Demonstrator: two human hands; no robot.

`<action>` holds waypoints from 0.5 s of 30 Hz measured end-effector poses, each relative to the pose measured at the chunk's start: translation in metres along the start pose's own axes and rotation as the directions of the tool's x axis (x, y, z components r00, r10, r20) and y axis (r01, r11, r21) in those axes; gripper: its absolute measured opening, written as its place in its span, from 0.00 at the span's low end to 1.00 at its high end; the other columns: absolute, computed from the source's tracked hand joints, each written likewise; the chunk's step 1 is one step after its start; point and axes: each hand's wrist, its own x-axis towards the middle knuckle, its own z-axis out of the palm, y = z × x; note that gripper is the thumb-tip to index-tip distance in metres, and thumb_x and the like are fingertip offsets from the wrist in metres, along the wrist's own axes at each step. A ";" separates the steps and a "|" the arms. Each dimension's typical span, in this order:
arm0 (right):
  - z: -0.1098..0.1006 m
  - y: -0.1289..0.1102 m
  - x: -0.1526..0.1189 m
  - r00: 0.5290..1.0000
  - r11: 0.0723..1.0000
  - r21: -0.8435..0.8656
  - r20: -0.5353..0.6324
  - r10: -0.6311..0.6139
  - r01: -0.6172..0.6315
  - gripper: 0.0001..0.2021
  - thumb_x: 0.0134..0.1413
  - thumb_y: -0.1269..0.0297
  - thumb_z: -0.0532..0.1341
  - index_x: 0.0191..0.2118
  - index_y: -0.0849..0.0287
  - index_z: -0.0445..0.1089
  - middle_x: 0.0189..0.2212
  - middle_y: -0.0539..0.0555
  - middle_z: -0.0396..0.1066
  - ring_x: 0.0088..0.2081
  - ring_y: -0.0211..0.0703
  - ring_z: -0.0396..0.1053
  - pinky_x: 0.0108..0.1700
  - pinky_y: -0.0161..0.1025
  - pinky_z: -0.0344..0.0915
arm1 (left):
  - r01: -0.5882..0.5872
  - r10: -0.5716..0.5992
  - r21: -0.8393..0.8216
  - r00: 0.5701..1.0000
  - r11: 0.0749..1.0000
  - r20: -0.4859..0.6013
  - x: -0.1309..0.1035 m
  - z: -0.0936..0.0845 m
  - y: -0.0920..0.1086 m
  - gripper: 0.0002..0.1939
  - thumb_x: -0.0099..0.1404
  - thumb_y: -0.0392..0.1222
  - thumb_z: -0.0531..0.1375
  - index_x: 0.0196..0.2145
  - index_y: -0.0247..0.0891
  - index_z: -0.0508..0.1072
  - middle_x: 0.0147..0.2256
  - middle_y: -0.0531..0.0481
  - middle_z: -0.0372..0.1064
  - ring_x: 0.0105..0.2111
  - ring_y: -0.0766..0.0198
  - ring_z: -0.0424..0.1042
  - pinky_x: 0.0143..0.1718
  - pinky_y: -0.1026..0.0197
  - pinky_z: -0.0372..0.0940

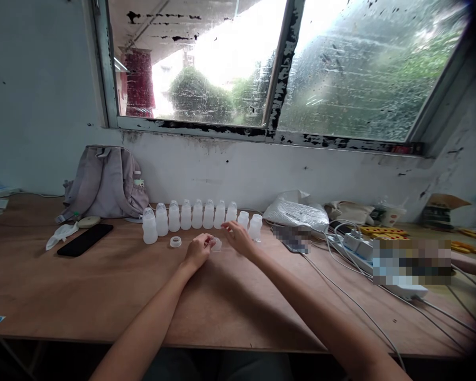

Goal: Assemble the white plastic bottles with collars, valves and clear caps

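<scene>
My left hand (pixel 199 250) is closed, its fingertips pinching a small clear plastic cap (pixel 216 244) just above the table. To the right of the cap, my right hand (pixel 238 238) hovers with fingers curved and apart, nothing visible in them. Behind both hands stands a row of frosted white baby bottles (pixel 174 217), most topped with clear domes. Two bottles at the right end, including the last one (pixel 255 227), have no dome. Left of my left hand lies a white ring (pixel 175 242). A small pale piece (pixel 257 241) lies by the last bottle.
At left are a grey backpack (pixel 103 180), a black phone (pixel 85 240) and a crumpled white wrapper (pixel 62 235). On the right lie a silvery plastic bag (pixel 297 211), a power strip (pixel 404 288) and trailing cables. Another person's hand (pixel 474 266) reaches in at far right.
</scene>
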 end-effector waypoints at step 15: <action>0.038 -0.014 -0.036 0.997 0.978 0.198 0.009 -0.070 0.067 0.17 0.51 0.69 0.55 0.48 0.57 0.56 0.44 0.56 0.65 0.45 0.44 0.63 0.45 0.40 0.61 | -0.011 0.010 0.057 1.000 0.998 0.016 0.003 -0.004 -0.004 0.08 0.59 0.35 0.53 0.34 0.40 0.72 0.33 0.53 0.73 0.32 0.66 0.71 0.35 0.66 0.63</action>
